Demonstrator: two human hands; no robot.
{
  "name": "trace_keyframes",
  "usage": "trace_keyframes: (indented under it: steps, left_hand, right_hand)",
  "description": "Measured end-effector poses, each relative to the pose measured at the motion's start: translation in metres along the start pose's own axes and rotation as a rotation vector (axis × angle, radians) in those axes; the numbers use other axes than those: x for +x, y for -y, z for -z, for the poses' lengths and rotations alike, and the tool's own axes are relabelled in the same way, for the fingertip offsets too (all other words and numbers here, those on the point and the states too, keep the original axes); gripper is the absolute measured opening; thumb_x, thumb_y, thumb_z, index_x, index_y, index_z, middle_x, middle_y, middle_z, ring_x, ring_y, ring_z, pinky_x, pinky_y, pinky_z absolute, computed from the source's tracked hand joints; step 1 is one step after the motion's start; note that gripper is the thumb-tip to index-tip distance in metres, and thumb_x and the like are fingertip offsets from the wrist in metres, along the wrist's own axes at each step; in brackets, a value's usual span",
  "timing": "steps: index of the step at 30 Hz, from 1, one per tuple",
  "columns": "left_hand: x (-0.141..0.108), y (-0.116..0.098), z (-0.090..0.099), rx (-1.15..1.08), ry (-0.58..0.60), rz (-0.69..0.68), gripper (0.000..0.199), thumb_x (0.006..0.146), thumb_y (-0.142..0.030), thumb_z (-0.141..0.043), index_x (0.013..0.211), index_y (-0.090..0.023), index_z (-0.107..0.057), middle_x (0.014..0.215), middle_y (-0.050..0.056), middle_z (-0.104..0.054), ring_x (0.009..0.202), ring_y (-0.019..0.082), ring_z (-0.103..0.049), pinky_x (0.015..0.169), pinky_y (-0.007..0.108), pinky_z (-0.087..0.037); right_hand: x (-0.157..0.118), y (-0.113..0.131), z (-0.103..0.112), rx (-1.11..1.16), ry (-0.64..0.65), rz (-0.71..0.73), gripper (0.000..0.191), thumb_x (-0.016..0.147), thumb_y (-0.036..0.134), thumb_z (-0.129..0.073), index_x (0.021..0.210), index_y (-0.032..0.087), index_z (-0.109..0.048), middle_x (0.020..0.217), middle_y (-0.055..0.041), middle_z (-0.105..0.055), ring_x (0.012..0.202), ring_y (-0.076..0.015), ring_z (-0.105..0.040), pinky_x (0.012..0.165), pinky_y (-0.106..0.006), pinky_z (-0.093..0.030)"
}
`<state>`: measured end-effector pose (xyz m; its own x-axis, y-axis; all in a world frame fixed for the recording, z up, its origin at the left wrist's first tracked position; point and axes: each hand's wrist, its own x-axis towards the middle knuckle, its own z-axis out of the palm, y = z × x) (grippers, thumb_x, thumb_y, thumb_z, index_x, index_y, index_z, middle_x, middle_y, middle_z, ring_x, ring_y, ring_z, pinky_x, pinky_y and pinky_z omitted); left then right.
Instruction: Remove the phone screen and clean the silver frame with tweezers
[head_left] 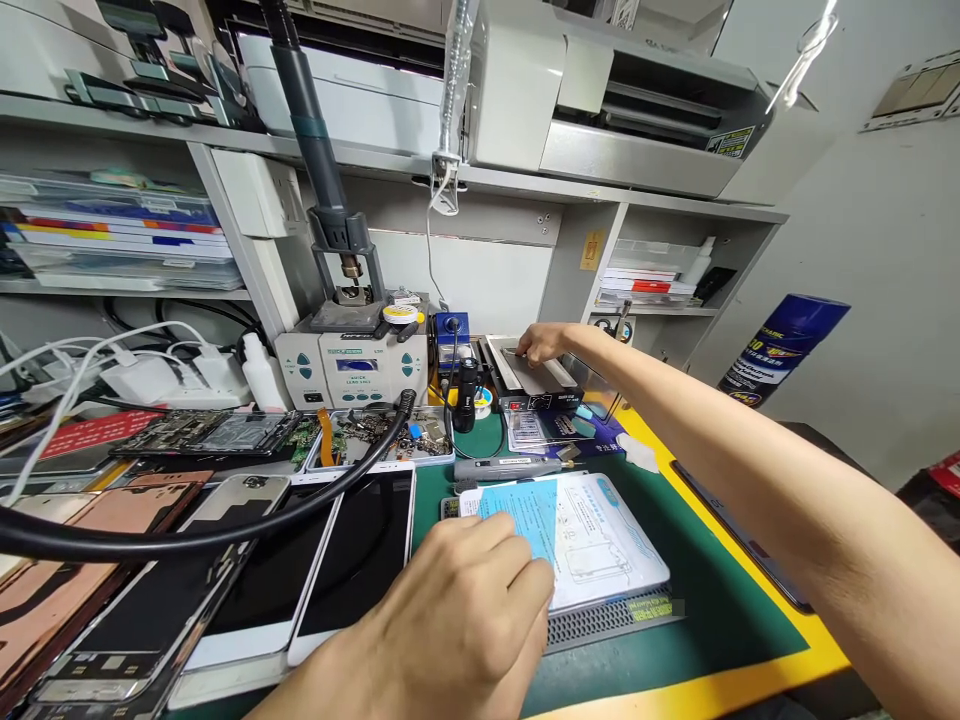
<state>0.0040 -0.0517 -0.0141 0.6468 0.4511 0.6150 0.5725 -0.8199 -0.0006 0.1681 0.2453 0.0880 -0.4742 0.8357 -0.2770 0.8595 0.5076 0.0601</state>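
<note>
My left hand (480,595) is closed in a loose fist, knuckles up, in front of the near left edge of a blue-and-white printed packet (592,540). Its fingertips are hidden, so whatever they hold does not show. The packet lies on a grey perforated mat (600,622). My right arm reaches far forward. At its end, my right hand (543,343) has its fingers pinched together over the flat top of a black box-shaped device (534,378). Something thin seems to show at the fingertips, too small to name.
A hot-air rework station (352,365) stands at the back; its black hose (225,545) crosses phones on the left. A grey pen-like tool (510,467) lies behind the packet. Beside the device stands a black flashlight (465,395). A blue spray can (784,350) is at right.
</note>
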Motion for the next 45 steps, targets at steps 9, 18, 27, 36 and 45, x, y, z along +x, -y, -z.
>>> trace_keyframes:
  steps: [9, 18, 27, 36, 45]
  left_hand:
    - [0.002, 0.0, 0.002, 0.02, -0.004, -0.005, 0.019, 0.084, -0.011, -0.057, 0.068, -0.02, -0.051, 0.063, 0.0, -0.051, 0.06, 0.018, -0.04, 0.05, 0.037, -0.025]
    - [0.001, -0.001, 0.002, 0.025, -0.023, -0.017, 0.018, 0.084, -0.012, -0.058, 0.068, -0.019, -0.052, 0.063, 0.0, -0.052, 0.059, 0.017, -0.042, 0.048, 0.036, -0.026]
    - [0.001, -0.002, 0.003, 0.026, -0.022, -0.02, 0.017, 0.083, -0.012, -0.058, 0.069, -0.019, -0.052, 0.064, 0.001, -0.052, 0.06, 0.017, -0.041, 0.048, 0.036, -0.027]
    - [0.003, -0.001, 0.003, 0.041, -0.028, -0.032, 0.018, 0.082, -0.01, -0.057, 0.067, -0.019, -0.052, 0.063, 0.001, -0.051, 0.059, 0.017, -0.041, 0.048, 0.036, -0.025]
    - [0.003, 0.0, 0.002, 0.035, -0.025, -0.029, 0.018, 0.084, -0.013, -0.058, 0.068, -0.019, -0.053, 0.063, 0.001, -0.051, 0.06, 0.018, -0.041, 0.047, 0.036, -0.027]
  right_hand:
    - [0.0, -0.002, 0.0, 0.039, 0.044, -0.007, 0.036, 0.098, 0.036, -0.065, 0.127, 0.017, -0.062, 0.129, -0.0089, -0.064, 0.109, -0.0262, -0.066, 0.09, -0.046, -0.057]
    - [0.007, -0.007, -0.001, 0.042, 0.064, 0.009, 0.032, 0.099, 0.034, -0.064, 0.127, 0.019, -0.063, 0.133, -0.0097, -0.063, 0.112, -0.0248, -0.065, 0.094, -0.046, -0.056]
    - [0.011, -0.013, -0.004, 0.083, 0.055, 0.02, 0.032, 0.099, 0.035, -0.064, 0.126, 0.02, -0.064, 0.133, -0.0094, -0.063, 0.113, -0.0255, -0.064, 0.096, -0.047, -0.055]
    - [0.015, -0.015, -0.004, 0.109, 0.054, 0.009, 0.029, 0.099, 0.034, -0.063, 0.124, 0.02, -0.065, 0.132, -0.0087, -0.064, 0.111, -0.0245, -0.065, 0.094, -0.045, -0.056]
    - [0.008, -0.008, -0.002, 0.098, 0.053, -0.002, 0.028, 0.1, 0.033, -0.062, 0.124, 0.021, -0.065, 0.132, -0.0089, -0.063, 0.11, -0.0237, -0.065, 0.094, -0.044, -0.057]
